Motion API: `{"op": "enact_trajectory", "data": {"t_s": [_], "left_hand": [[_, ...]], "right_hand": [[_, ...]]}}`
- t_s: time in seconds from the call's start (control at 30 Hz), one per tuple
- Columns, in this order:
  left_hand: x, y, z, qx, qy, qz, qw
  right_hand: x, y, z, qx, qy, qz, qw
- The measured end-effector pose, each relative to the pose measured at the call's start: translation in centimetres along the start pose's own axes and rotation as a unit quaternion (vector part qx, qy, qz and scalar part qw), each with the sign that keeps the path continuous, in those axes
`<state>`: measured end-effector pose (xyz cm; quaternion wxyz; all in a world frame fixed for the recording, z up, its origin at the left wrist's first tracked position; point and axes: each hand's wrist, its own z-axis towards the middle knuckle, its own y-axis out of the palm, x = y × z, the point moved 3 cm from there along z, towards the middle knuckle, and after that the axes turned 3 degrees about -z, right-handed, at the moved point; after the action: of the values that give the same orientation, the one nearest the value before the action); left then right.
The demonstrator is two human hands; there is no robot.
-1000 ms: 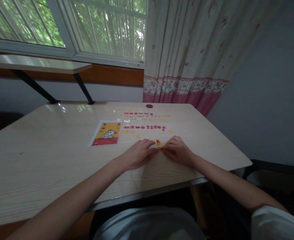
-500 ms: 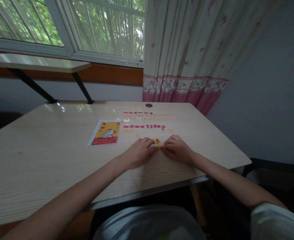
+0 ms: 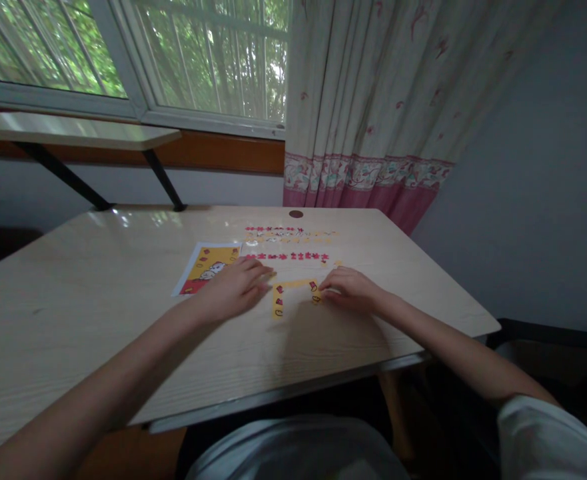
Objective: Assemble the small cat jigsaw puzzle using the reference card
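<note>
My left hand (image 3: 243,283) is over the right edge of a printed picture sheet (image 3: 186,283), thumb apart from the fingers. A small yellow puzzle piece (image 3: 272,275) lies by its fingertips; I cannot tell whether they touch. My right hand (image 3: 350,288) has curled fingers, their tips against the right edge of a narrow column of joined yellow puzzle pieces (image 3: 315,292). A yellow strip (image 3: 296,284) runs along the top to a left column (image 3: 278,301) with red and dark drawings. Together they make a frame open toward me.
Behind the hands lie rows of loose red pieces (image 3: 286,256) and mixed white and yellow pieces (image 3: 283,235). A dark round disc (image 3: 296,214) is at the table's back edge. A raised shelf (image 3: 73,128) stands back left, before a window; a curtain (image 3: 363,120) hangs behind the table.
My left hand has moved left, away from the joined pieces, uncovering the left column and now covering part of the picture sheet. My right hand stays by the right column.
</note>
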<state>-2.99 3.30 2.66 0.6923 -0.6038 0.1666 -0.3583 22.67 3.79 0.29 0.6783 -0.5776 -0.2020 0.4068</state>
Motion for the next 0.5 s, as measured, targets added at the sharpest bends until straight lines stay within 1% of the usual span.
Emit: {"op": "enact_trajectory", "data": {"t_s": [0.1, 0.17, 0.3, 0.4, 0.5], "left_hand": [[-1.9, 0.3, -0.6, 0.002, -0.026, 0.014, 1.000], [-2.4, 1.0, -0.9, 0.002, -0.032, 0.017, 0.999], [-1.9, 2.3, -0.9, 0.005, -0.017, 0.027, 0.999], [-1.5, 2.6, -0.7, 0.013, -0.013, 0.062, 0.998], [-1.8, 2.8, -0.2, 0.013, -0.022, 0.089, 0.996]], "right_hand": [[0.4, 0.3, 0.5, 0.011, 0.027, -0.006, 1.000], [0.4, 0.6, 0.6, 0.028, 0.035, -0.009, 0.999], [0.2, 1.3, 0.5, 0.052, 0.053, -0.006, 0.997], [0.2, 1.6, 0.4, 0.051, 0.056, -0.005, 0.997], [0.2, 1.6, 0.4, 0.053, 0.051, -0.004, 0.997]]}}
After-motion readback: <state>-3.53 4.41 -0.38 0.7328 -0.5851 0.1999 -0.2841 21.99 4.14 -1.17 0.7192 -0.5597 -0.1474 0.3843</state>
